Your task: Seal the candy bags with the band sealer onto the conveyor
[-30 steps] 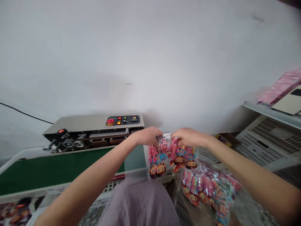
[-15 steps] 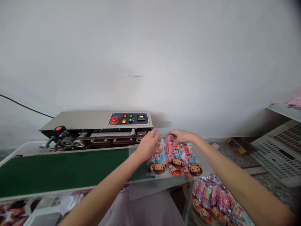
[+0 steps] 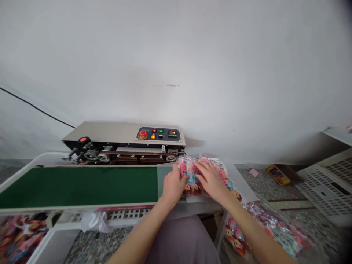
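Note:
Small clear pouches of pink sticks (image 3: 189,167), printed "STICK" with cartoon faces, lie side by side on a translucent plastic sheet (image 3: 242,183) at the machine's right end. My left hand (image 3: 172,185) grips their left edge, its thumb across the front. From the right, my right hand (image 3: 211,179) has its fingers bent over the same pouches, against them. Further pouches (image 3: 227,179) show behind and beyond my right hand, partly covered by it. The band sealing machine (image 3: 123,134), with lit buttons and a red knob, stands just left of both hands.
A green conveyor belt (image 3: 82,187) runs along the machine's front. Below right sits a clear bag of shiny pouches (image 3: 275,223). A white crate (image 3: 327,187) and an open carton (image 3: 280,175) stand on the right-hand floor. At bottom left lie printed packages (image 3: 22,234).
The pouches under my hands are closer together. My right hand has come down over them, and my left hand has moved onto their left edge. The view has shifted slightly.

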{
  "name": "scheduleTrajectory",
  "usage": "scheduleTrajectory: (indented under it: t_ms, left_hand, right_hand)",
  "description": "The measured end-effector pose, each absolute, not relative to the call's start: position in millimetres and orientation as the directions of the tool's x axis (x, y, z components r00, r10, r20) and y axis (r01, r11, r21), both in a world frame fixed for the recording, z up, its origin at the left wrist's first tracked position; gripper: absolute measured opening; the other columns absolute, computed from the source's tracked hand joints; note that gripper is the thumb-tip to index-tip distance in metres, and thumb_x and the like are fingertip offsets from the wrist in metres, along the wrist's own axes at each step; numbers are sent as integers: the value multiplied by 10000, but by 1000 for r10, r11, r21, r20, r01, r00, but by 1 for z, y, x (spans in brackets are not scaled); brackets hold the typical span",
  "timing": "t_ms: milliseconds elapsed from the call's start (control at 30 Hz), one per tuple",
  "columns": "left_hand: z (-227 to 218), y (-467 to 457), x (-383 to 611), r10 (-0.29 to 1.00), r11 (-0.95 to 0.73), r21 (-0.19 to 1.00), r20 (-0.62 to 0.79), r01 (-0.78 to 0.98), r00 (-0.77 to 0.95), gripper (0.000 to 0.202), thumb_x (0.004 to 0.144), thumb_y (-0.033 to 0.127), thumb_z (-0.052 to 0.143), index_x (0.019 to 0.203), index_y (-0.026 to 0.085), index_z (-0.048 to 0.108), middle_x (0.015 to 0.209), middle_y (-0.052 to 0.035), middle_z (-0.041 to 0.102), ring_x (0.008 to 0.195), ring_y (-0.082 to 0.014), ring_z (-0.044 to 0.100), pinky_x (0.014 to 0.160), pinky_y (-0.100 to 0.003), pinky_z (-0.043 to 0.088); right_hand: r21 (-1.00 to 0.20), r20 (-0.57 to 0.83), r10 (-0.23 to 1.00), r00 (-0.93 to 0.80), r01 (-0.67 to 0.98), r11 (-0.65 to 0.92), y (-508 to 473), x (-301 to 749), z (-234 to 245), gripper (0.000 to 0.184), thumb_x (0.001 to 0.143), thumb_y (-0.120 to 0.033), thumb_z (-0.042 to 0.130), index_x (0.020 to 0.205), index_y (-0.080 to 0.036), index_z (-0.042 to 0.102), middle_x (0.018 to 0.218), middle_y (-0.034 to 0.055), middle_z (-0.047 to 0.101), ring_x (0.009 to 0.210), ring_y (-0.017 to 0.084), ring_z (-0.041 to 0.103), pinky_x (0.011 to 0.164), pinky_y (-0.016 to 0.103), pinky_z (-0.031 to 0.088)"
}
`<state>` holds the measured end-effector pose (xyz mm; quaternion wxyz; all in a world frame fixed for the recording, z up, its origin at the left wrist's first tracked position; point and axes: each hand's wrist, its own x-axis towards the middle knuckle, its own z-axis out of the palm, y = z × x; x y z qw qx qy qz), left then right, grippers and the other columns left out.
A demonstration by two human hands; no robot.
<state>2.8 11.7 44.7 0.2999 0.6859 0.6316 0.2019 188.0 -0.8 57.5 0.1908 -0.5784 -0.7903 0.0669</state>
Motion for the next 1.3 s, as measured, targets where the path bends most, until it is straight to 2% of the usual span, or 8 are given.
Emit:
scheduleTrajectory:
  t_ms: [267,367,433,600,767,933,1133,1300]
  left_hand:
    - [31,17,-22,970,-78,824,-68,561,235,366,842,200,657,1200,230,584,899,25,724,814,-151,665,761,-238,466]
    - [33,13,-24,961,-97,851,-56,516,272,346,830,186,657,1171,231,611,900,32,723,817,-143,661,761,-229,476]
    - [36,12,-24,955,-94,868,-60,487,291,297,859,237,642,1155,231,621,931,24,726,817,-142,670,742,-223,491]
    - [37,15,-26,945,-14,900,-130,435,301,323,1024,357,331,1133,201,591,973,-23,730,765,-128,707,608,-196,522]
    - [39,23,-19,947,52,868,-199,494,251,337,1027,281,270,1036,179,591,1004,-49,741,652,-107,697,561,-197,508]
    - [47,19,-9,972,10,760,-161,650,174,197,899,383,603,936,193,643,925,-64,739,912,-225,699,741,-281,498]
    - [40,22,-10,977,-31,660,-138,751,161,118,897,320,624,868,208,645,904,-40,743,886,-209,695,729,-273,465]
    - [46,28,-20,987,-69,558,-80,827,136,270,900,365,643,1083,168,623,957,-97,737,920,-265,701,771,-331,499]
  right_hand:
    - [-564,253,963,-94,794,226,23,157,63,398,931,-335,489,1296,-225,602,1276,113,625,1233,282,492,1102,465,345]
    - [-679,166,984,-65,716,162,42,151,78,221,835,-326,567,984,-204,675,1009,85,677,1036,259,573,978,420,423]
    - [-710,121,988,-91,688,150,47,154,91,128,797,-327,573,789,-210,626,784,28,637,824,213,586,831,364,464]
    - [-852,42,990,-133,513,105,37,190,131,281,723,-477,667,772,-211,591,736,-7,603,712,160,544,699,293,444]
    - [-861,51,995,-80,502,84,16,226,164,330,681,-508,739,724,-212,601,713,-1,583,709,161,521,688,294,429]
    - [-878,-1,998,-67,477,31,3,239,175,359,661,-524,782,709,-214,608,685,-14,568,666,143,499,658,283,423]
    - [-856,-192,941,-279,516,-22,8,224,141,337,710,-503,741,730,-206,583,857,29,675,739,163,574,697,295,439]
    - [-715,-181,915,-360,687,130,15,187,106,157,826,-323,612,733,-224,533,962,42,687,974,226,621,865,356,461]
